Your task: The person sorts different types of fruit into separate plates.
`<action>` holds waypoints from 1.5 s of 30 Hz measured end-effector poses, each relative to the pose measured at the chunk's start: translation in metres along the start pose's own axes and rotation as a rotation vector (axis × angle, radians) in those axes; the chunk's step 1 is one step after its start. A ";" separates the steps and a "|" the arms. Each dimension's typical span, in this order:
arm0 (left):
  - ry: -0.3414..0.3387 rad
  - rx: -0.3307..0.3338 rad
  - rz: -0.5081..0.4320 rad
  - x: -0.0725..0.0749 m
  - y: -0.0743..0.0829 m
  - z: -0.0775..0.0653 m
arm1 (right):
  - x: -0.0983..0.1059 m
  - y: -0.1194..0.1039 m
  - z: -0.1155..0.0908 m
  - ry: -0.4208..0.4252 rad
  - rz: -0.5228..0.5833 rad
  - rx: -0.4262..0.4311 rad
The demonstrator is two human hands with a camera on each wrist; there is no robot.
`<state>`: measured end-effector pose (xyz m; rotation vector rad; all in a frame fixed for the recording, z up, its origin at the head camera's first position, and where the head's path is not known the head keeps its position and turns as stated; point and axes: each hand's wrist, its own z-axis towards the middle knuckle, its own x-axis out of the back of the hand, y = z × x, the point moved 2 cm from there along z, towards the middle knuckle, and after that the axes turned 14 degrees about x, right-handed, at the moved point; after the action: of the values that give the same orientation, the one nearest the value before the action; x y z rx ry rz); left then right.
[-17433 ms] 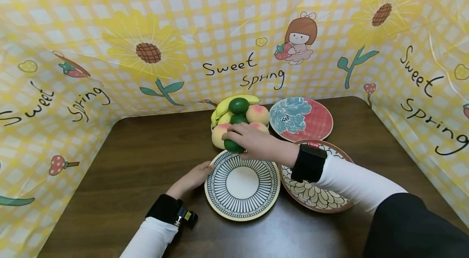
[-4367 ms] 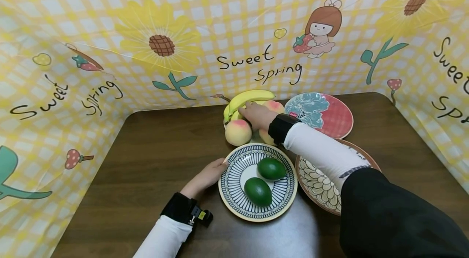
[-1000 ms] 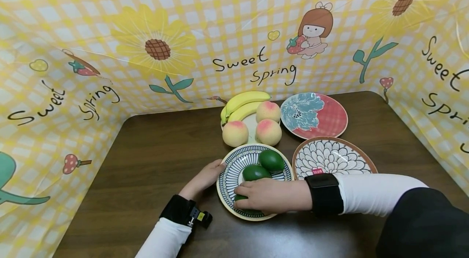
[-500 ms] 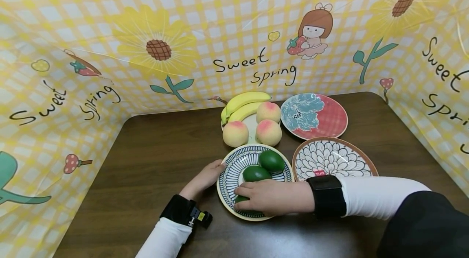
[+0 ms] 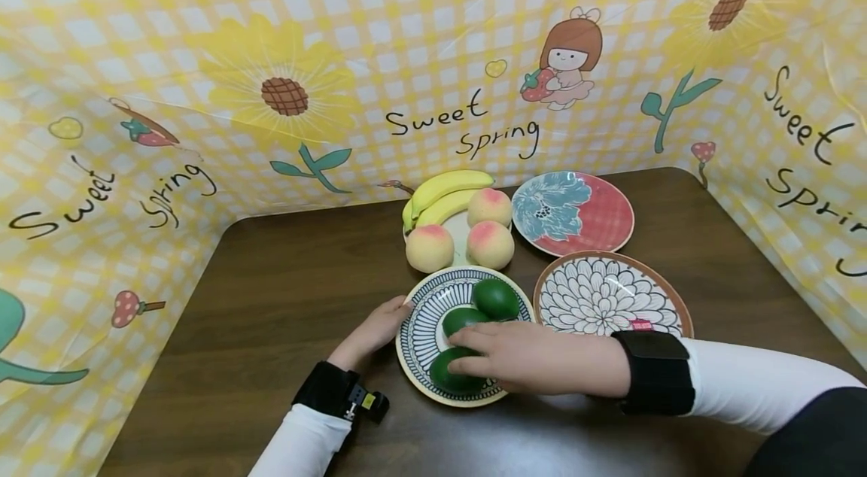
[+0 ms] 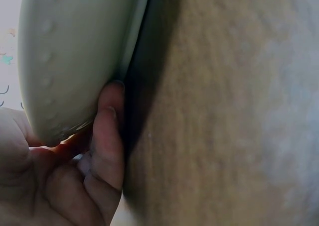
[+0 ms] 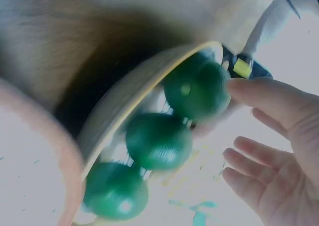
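My left hand (image 5: 369,330) holds the left rim of a white plate with blue-black stripes (image 5: 421,319). In the left wrist view, its fingers (image 6: 107,141) curl beneath the plate's pale underside (image 6: 75,61). Three glossy green avocados lie in the plate: a back one (image 5: 497,299), a middle one (image 5: 463,320) and a front one (image 5: 448,372). My right hand (image 5: 542,358) hovers over the plate's right side, fingers spread and holding nothing. In the right wrist view, gaps show between that hand (image 7: 279,156) and most of the fruit; its thumb is close to the nearest avocado (image 7: 199,89).
Behind the striped plate, a pale plate (image 5: 460,236) bears yellow bananas (image 5: 450,195) and three peaches (image 5: 430,248). A red and blue flowered plate (image 5: 606,214) stands at the back right. Nearer is a brown-rimmed petal-patterned plate (image 5: 603,293), partly under my right arm. A checked cloth surrounds the brown table (image 5: 291,296).
All three avocados have come from the back plate into the striped one. In the last half second my right hand has let go of the front avocado and drawn rightward. The left hand keeps its hold.
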<state>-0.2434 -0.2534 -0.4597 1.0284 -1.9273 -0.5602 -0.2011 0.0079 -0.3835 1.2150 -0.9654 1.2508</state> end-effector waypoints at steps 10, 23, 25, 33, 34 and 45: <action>0.007 -0.006 0.033 -0.002 0.001 -0.001 | 0.015 0.015 -0.067 0.150 0.010 -0.201; 0.043 0.020 0.048 0.008 -0.002 -0.007 | 0.014 0.030 -0.191 -0.002 0.258 -1.001; 0.047 0.017 0.061 0.009 -0.002 -0.007 | 0.013 0.033 -0.207 -0.047 0.338 -1.089; 0.045 0.029 0.076 0.005 -0.003 -0.007 | -0.008 0.047 -0.233 -0.154 0.594 -1.184; 0.040 0.027 0.075 0.004 -0.003 -0.006 | -0.012 0.048 -0.233 -0.141 0.612 -1.193; -0.035 -0.004 0.056 0.002 0.002 0.000 | -0.036 0.047 -0.237 -0.025 0.602 -1.273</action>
<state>-0.2452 -0.2539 -0.4569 0.9654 -1.9787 -0.5534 -0.2747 0.2317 -0.4472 -0.0808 -1.8040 0.7254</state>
